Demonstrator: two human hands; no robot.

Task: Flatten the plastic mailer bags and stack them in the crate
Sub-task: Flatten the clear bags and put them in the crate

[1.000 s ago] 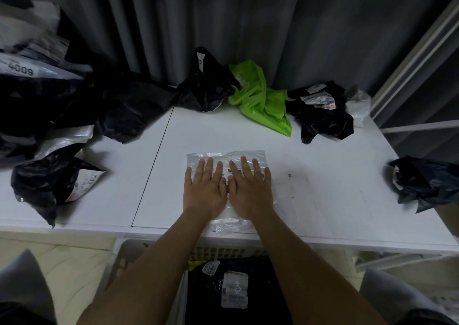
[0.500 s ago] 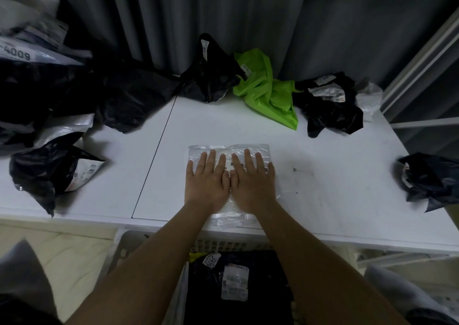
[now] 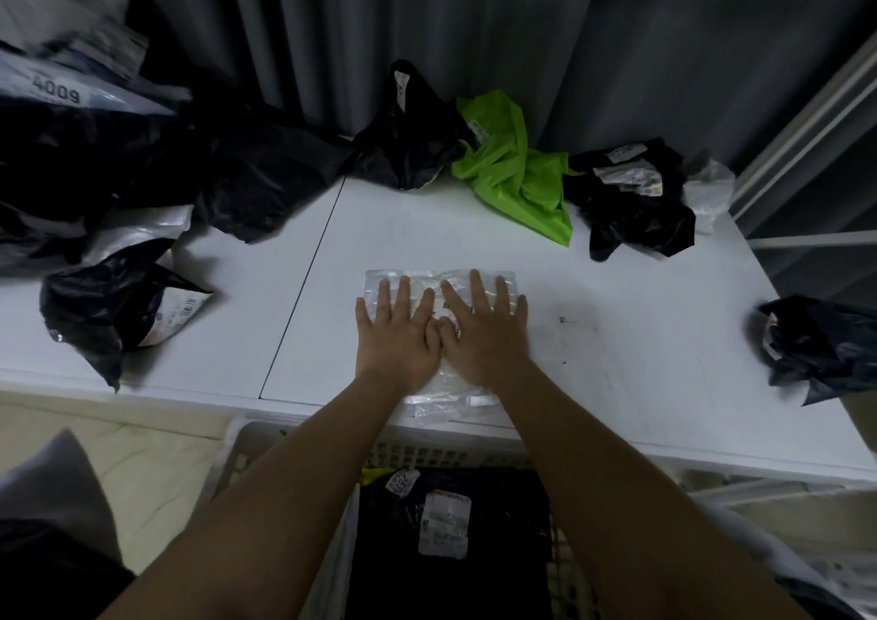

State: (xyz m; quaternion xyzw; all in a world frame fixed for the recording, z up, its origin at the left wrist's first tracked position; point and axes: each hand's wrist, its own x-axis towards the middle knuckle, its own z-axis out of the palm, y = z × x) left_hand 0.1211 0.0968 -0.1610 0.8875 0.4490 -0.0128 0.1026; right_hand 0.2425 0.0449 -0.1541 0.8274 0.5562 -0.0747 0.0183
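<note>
Head view: left hand [image 3: 397, 340] and right hand [image 3: 485, 337] side by side, thumbs touching, fingers straight, palms pressing flat clear plastic mailer bag [image 3: 439, 282] near front edge of white tabletop [image 3: 617, 287]. White lattice plastic crate [image 3: 408, 451] below front edge, black labelled mailer bag [image 3: 498, 548] inside. Crumpled lime-green plastic bag [image 3: 515, 178] at back edge; crumpled black plastic bags [image 3: 636, 206] beside it.

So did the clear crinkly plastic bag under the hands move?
No. The clear plastic mailer bag lies equally far right of the table seam, pressed flat.
</note>
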